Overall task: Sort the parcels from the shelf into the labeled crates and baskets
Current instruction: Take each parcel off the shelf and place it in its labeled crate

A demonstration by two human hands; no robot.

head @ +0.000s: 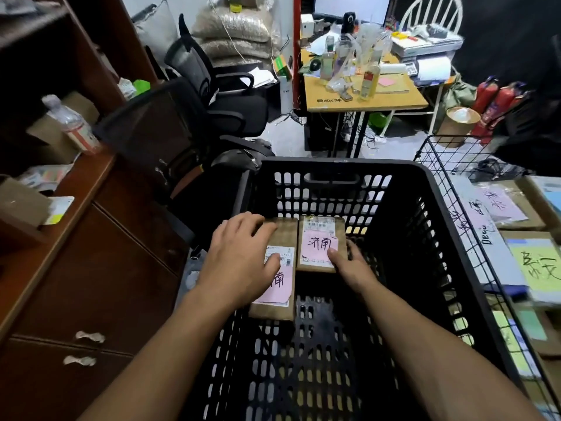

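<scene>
Two brown cardboard parcels with pink handwritten labels are side by side inside a black perforated plastic crate (pixel 431 189). My left hand (pixel 243 253) lies on top of the left parcel (pixel 277 302), fingers spread over its far end and thumb on its label. My right hand (pixel 349 262) holds the right parcel (pixel 320 238) at its near right corner, thumb on the pink label and fingers curled round the side. Both parcels sit low in the crate, near its far left part.
A black wire basket (pixel 449 165) stands to the right of the crate, with several labelled parcels (pixel 516 208) in it. A brown wooden shelf and drawer unit (pixel 100 244) is on the left. Black office chairs (pixel 212 110) and a cluttered desk (pixel 364 95) stand behind.
</scene>
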